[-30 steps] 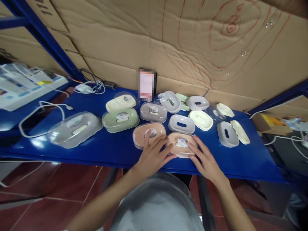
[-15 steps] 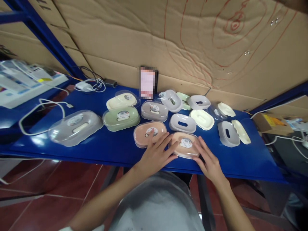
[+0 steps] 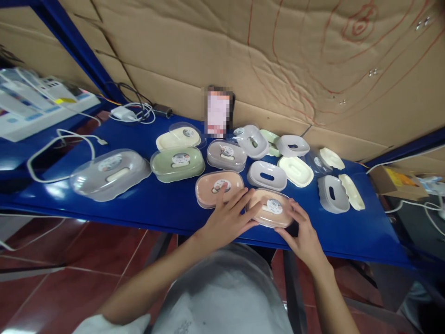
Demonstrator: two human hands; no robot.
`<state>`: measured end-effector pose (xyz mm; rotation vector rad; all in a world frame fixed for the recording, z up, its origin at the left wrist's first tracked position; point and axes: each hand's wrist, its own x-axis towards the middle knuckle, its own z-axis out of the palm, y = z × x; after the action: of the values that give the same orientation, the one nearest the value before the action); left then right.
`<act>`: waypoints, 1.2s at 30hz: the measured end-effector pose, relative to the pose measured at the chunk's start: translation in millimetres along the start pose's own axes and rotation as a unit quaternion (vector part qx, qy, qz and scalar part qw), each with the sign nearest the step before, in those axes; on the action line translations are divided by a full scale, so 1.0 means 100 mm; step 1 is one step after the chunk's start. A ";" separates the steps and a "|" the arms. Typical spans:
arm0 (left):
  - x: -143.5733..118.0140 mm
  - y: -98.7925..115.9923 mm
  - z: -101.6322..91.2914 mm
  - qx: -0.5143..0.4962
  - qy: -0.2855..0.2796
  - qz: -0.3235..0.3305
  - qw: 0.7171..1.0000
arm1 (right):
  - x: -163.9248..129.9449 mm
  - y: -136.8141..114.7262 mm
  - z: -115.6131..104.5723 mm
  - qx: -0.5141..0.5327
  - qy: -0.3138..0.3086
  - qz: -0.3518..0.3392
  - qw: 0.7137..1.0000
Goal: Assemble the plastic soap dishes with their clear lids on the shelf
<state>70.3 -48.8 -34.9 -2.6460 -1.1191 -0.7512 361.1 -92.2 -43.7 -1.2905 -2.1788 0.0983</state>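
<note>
Landmark: I take the peach soap box [image 3: 271, 214] as my reference; it sits at the near edge of the blue shelf [image 3: 167, 208], under a clear lid.
Left hand [image 3: 227, 219]: I see it just left of the peach soap box, fingers spread, fingertips touching the box's left side, the forefinger lying on the pink soap box [image 3: 219, 188].
Right hand [image 3: 303, 234]: at the box's right end, fingers curled against its rim, thumb at the near edge; it holds the end loosely, not clenched.
Label: a round white sticker [image 3: 274, 206] sits on the peach lid; I cannot read its print.
Pink soap box: just left of the peach one, touching or nearly so, with a similar round sticker, unreadable.
White tray [image 3: 267, 176]: just behind the peach box, with an oval slot.
Green soap box [image 3: 177, 163]: farther left, lidded, stickered.
Large grey box [image 3: 109, 174]: well to the left, clear lid.
Grey tray [image 3: 329, 194]: right of the peach box, beside a cream insert [image 3: 352, 191].
Far row: more lidded boxes and loose trays behind.
Cardboard wall [image 3: 278, 60]: beyond everything, marked with red pen curves, no legible words.
</note>
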 end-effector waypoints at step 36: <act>-0.23 -0.24 -0.23 -0.022 0.039 0.003 0.999 | 0.67 0.39 -0.08 -0.132 -0.079 -0.024 0.988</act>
<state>31.2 -54.4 -28.2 -2.6304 -1.0852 -0.8789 372.1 -19.3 -20.0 -1.4148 -2.4206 -0.1157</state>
